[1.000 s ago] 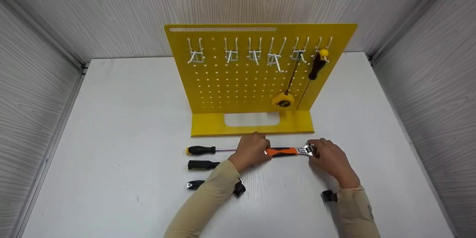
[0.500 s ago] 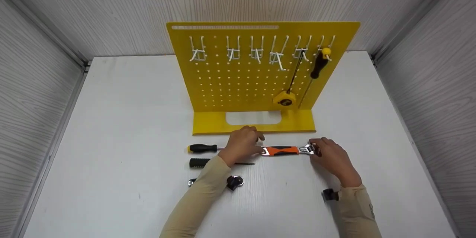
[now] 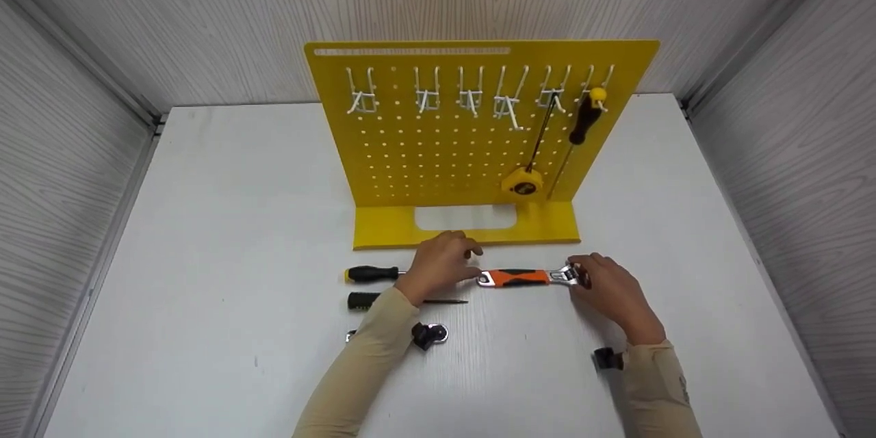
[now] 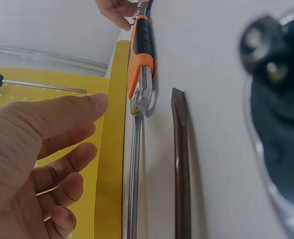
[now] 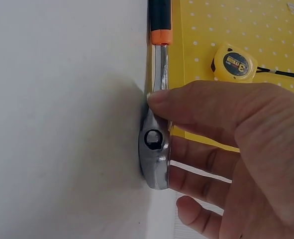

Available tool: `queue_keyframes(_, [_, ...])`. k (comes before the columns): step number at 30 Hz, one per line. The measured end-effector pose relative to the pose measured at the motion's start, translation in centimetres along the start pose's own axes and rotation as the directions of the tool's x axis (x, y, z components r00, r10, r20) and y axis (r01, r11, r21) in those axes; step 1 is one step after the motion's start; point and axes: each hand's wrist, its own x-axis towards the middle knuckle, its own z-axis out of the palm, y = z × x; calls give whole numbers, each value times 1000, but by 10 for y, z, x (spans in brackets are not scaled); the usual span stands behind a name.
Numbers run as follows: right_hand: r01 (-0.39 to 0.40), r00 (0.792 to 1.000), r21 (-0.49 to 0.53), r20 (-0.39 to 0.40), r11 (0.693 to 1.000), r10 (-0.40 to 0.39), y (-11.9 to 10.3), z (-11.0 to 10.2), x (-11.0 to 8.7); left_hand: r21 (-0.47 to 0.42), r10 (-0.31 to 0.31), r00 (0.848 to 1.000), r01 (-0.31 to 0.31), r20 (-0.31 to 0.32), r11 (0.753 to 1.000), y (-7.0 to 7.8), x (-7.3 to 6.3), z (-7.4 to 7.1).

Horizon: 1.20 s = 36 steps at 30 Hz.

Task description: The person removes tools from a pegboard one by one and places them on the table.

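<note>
An adjustable wrench with an orange and black handle lies crosswise before the yellow pegboard. My right hand pinches its metal head, thumb on one side and fingers on the other. My left hand hovers just off the handle's end, fingers loosely bent and holding nothing. Beneath that hand runs a screwdriver with a black, yellow-ended handle; in the left wrist view its shaft reaches the wrench's handle end. Nearer lies a second screwdriver, its flat tip beside the wrench.
The yellow pegboard stands behind with several white hooks. From it hang a yellow tape measure and a dark-handled screwdriver. A chrome-headed tool lies partly under the left forearm. Walls flank the white table.
My left hand has come off the wrench's handle end and shifted left, its fingers loosening. My right hand keeps its place at the wrench head.
</note>
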Motion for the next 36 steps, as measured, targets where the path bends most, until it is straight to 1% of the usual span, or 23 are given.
queue_keyframes(2, [-9,1000,8,10,1000,9,0,-1,0,-16,-1,1000,1,-21,1000,0,2,-1])
queue_keyframes(5, [-19,1000,25,15,999,19,1,-3,1,-50,15,998,-18,-67,999,2,5,-4])
queue_keyframes(8, [-28,1000,47,-6,998,28,1,-7,1,-83,31,993,-41,-111,996,5,7,-9])
queue_keyframes(11, [-26,999,89,-42,996,30,-1,-11,2,-133,32,991,-49,-131,990,8,9,-15])
queue_keyframes(15, [-35,996,179,-76,983,49,-5,-17,2,-219,22,988,-55,-150,974,13,11,-23])
queue_keyframes(18, [-39,991,268,-113,963,71,-9,-18,4,-256,20,983,-68,-184,964,18,14,-29])
queue_keyframes(20, [-32,985,315,-151,948,84,-12,-18,6,-279,17,976,-80,-219,957,21,16,-32])
queue_keyframes(22, [-14,973,355,-209,935,94,-15,-16,8,-310,15,963,-101,-270,945,25,18,-35])
queue_keyframes(23, [0,964,372,-246,928,99,-18,-15,10,-326,12,954,-114,-299,938,27,19,-36])
queue_keyframes(25, [31,940,415,-322,910,115,-24,-12,12,-367,13,931,-157,-366,917,31,22,-38])
queue_keyframes(27, [74,907,464,-399,883,134,-30,-9,16,-403,9,904,-199,-427,893,35,25,-41])
queue_keyframes(29, [103,880,516,-445,850,163,-37,-7,19,-438,5,882,-239,-471,867,40,29,-45])
queue_keyframes(31, [115,867,563,-460,818,194,-43,-5,23,-466,-1,865,-269,-501,843,44,33,-49])
queue_keyframes(32, [114,861,580,-462,807,211,-46,-4,25,-474,-6,858,-278,-513,836,46,35,-51])
queue_keyframes(34, [94,856,616,-451,782,253,-51,-4,29,-491,-14,848,-293,-530,821,50,39,-55])
queue_keyframes(36, [77,848,642,-445,763,289,-55,-2,32,-507,-28,844,-294,-535,810,53,43,-58])
